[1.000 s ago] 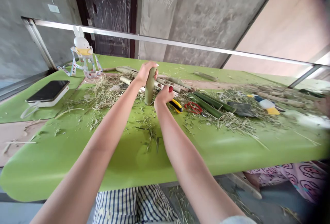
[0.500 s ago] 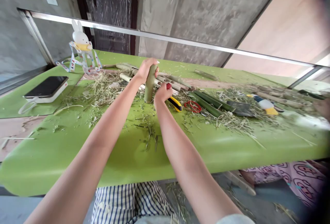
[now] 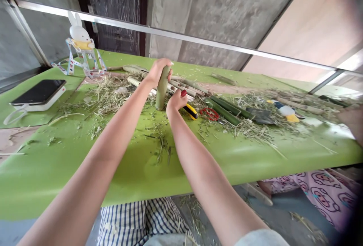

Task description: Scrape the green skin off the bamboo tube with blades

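Observation:
A thick green bamboo piece point(image 3: 162, 89) stands upright on the green table cover point(image 3: 136, 178). Around its upper part, my left hand point(image 3: 159, 71) is closed. Just right of the bamboo, my right hand point(image 3: 176, 101) is closed around a tool with a red end point(image 3: 183, 93); the rest of that tool is hidden. A yellow and black cutter point(image 3: 191, 112) lies beside my right hand. Shavings point(image 3: 109, 96) and cut bamboo sticks are spread behind and around both hands.
On the left are a black-screened phone point(image 3: 39, 93) and a rabbit-shaped bottle point(image 3: 81, 42). Green bamboo lengths point(image 3: 224, 110), a red looped item point(image 3: 209, 113) and a yellow-ended object point(image 3: 286, 112) lie right. A metal rail point(image 3: 193, 39) runs behind. Another person's patterned clothing point(image 3: 326, 193) shows lower right.
The whole view has shifted, so the table items appear slightly further left. Both hands keep their grips, and the bamboo remains upright.

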The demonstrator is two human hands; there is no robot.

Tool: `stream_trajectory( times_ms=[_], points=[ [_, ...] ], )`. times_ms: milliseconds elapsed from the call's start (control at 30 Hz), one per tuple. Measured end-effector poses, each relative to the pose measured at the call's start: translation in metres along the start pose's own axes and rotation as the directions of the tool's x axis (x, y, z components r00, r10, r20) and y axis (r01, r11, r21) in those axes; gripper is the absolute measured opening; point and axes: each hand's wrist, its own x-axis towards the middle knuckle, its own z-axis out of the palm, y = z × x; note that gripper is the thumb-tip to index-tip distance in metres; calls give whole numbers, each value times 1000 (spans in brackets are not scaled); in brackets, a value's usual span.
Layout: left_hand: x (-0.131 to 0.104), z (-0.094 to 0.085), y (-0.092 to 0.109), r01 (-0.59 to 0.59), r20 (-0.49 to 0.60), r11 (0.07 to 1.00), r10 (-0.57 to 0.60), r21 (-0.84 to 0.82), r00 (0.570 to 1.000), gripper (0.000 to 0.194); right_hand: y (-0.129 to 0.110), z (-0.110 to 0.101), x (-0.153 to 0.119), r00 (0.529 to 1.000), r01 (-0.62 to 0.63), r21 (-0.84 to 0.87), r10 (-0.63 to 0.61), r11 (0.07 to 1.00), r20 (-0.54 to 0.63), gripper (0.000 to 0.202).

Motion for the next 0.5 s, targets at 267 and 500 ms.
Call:
stream_trajectory(
  times_ms=[267, 500],
  points=[
    [0, -2, -5, -89, 42, 996, 89, 13, 995, 11, -15, 6, 0, 996, -78, 150, 82, 986, -19, 12],
    [1, -4, -6, -96, 52, 995, 95, 29, 994, 12, -8, 2, 3, 972, -216, 71, 222, 974, -82, 10]
  ],
)
